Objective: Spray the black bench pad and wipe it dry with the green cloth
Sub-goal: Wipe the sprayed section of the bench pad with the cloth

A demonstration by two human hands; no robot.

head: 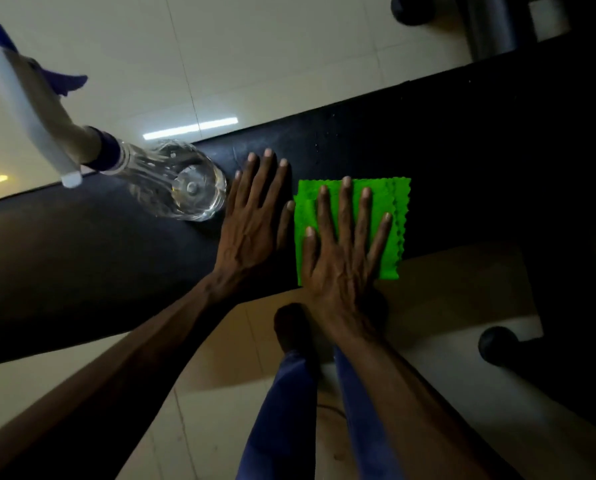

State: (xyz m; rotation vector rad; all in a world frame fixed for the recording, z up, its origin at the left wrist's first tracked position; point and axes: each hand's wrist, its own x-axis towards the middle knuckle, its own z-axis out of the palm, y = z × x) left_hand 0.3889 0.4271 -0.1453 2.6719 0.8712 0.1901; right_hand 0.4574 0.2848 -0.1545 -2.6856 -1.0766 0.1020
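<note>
Both grips are flat and spread — your right hand (341, 258) is pressed palm-down on the green cloth (390, 206), fingers fanned out over it, and your left hand (251, 223) lies open on the bare black bench pad (463, 161) just beside it, holding nothing. Neither one is curled round or pinching anything.

Judging by the tiny droplets on the pad just beyond your fingertips, you're in the wiping step, not the spraying one. The spray bottle (182, 181) stands on the pad right next to your left fingertips, clear body with a white-and-purple trigger head (30, 109) leaning away to the far left. Nobody's holding it.

The pad is the long thing here — its long axis runs diagonally, from low on your left-hand side up and away past your right hand, and both palms sit across its width. The cloth is folded into a rough square, its scalloped edges on the side away from your left hand, with its near corner hanging just over the pad's near edge under your right wrist.

Next move, I'd guess: keep the palm pressure and sweep the cloth along that diagonal toward the droplets — watch the bottle if you swing back left.
</note>
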